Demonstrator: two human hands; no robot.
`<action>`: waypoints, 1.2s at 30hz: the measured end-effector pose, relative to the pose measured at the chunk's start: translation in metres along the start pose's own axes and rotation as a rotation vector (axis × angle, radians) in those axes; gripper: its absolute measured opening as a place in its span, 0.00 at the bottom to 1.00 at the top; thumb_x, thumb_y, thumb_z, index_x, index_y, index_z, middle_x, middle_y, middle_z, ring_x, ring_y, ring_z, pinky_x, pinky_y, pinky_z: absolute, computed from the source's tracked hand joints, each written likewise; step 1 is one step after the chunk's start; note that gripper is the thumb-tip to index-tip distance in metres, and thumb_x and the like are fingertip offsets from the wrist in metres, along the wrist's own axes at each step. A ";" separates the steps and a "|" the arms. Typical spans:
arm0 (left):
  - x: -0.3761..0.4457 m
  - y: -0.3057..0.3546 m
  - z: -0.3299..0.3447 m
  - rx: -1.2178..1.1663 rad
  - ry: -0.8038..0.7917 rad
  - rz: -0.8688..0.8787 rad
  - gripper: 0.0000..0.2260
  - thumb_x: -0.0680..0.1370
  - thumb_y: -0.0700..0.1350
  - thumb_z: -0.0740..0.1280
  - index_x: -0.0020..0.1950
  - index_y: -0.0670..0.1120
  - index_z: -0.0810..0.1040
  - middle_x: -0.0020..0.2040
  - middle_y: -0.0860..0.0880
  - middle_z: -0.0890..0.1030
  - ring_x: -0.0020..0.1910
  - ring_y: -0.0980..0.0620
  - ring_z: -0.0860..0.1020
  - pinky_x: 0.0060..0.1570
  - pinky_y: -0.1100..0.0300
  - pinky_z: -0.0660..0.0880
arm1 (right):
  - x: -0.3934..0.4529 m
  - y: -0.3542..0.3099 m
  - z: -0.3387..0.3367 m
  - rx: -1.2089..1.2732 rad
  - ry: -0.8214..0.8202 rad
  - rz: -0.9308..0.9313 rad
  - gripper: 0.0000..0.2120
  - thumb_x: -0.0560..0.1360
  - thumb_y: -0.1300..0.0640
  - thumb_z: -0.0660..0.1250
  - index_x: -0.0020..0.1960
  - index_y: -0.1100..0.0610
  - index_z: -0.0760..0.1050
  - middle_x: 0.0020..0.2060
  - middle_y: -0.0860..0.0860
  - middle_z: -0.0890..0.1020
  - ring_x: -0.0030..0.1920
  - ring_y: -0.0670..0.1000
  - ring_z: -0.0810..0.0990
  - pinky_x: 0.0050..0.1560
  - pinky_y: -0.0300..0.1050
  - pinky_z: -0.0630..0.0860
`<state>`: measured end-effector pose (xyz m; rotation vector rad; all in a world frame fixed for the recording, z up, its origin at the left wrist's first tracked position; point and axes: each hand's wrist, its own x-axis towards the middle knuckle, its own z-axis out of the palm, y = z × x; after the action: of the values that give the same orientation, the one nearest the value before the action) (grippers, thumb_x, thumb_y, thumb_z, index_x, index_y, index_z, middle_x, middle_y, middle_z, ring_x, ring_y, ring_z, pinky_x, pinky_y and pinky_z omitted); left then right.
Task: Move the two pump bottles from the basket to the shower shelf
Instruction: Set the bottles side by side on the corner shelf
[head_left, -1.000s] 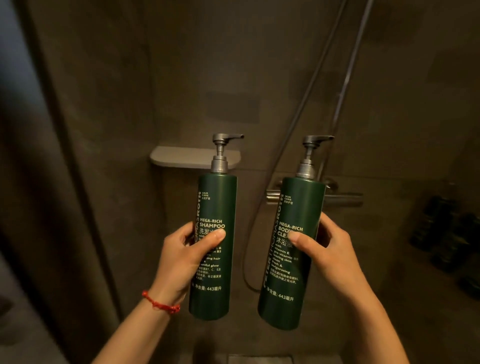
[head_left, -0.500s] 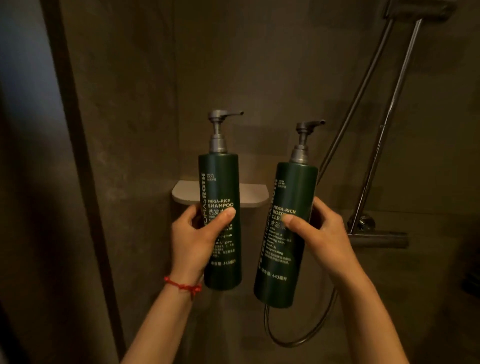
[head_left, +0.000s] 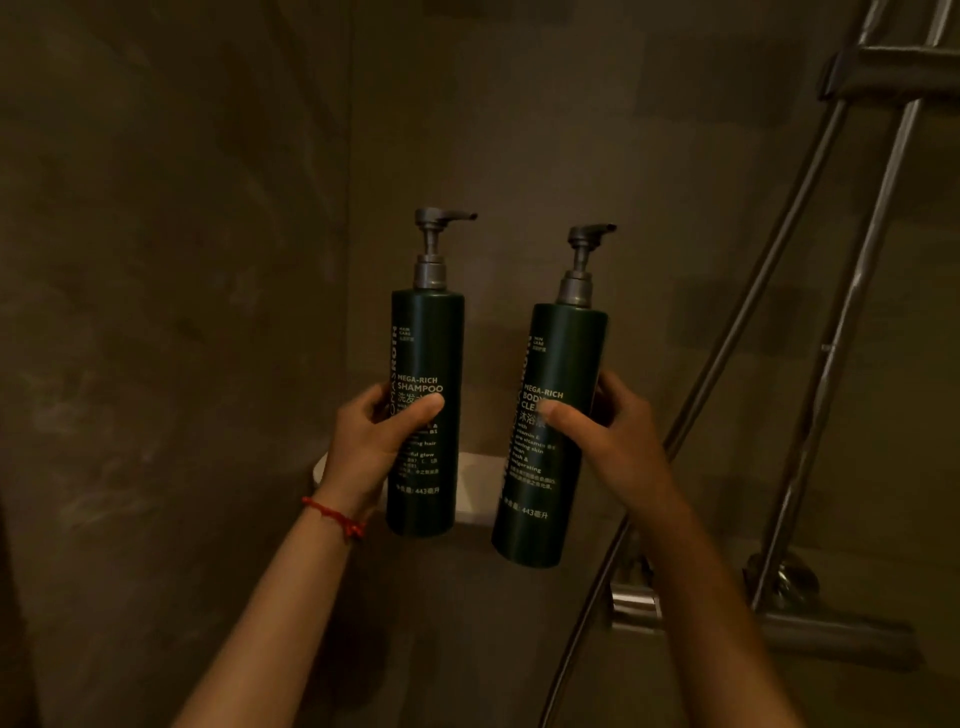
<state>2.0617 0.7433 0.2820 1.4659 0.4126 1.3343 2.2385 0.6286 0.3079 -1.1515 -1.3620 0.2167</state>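
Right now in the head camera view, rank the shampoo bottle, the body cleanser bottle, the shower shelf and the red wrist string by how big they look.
1. shampoo bottle and body cleanser bottle: alike, no ranking between them.
2. shower shelf: mostly hidden behind the bottles, so its true extent is unsure.
3. red wrist string: smallest.

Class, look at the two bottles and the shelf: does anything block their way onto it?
Nothing visible does. The shampoo bottle and the body wash bottle are held just in front of the shelf, whose visible part is bare.

Shower shelf mostly behind 2 bottles
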 end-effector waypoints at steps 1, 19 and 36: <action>0.009 -0.002 -0.002 0.006 0.009 0.001 0.21 0.54 0.56 0.73 0.45 0.53 0.78 0.40 0.53 0.83 0.38 0.58 0.82 0.34 0.64 0.77 | 0.011 0.004 0.000 0.002 -0.010 -0.017 0.17 0.67 0.54 0.72 0.49 0.39 0.70 0.47 0.42 0.79 0.42 0.34 0.80 0.35 0.26 0.75; 0.066 -0.046 -0.028 -0.010 0.048 -0.049 0.23 0.55 0.54 0.74 0.49 0.53 0.78 0.48 0.50 0.82 0.45 0.52 0.82 0.41 0.58 0.77 | 0.085 0.072 0.041 0.056 -0.103 -0.025 0.22 0.66 0.58 0.73 0.52 0.37 0.68 0.48 0.40 0.78 0.45 0.34 0.79 0.38 0.33 0.76; 0.059 -0.053 -0.041 0.115 -0.037 -0.019 0.24 0.56 0.50 0.74 0.50 0.61 0.73 0.51 0.58 0.78 0.48 0.61 0.78 0.40 0.67 0.74 | 0.038 0.089 0.068 -0.086 0.126 0.113 0.46 0.57 0.38 0.74 0.68 0.41 0.53 0.57 0.41 0.73 0.55 0.45 0.75 0.55 0.52 0.74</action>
<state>2.0652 0.8295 0.2598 1.5756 0.4849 1.2841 2.2351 0.7326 0.2525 -1.2936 -1.2062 0.1648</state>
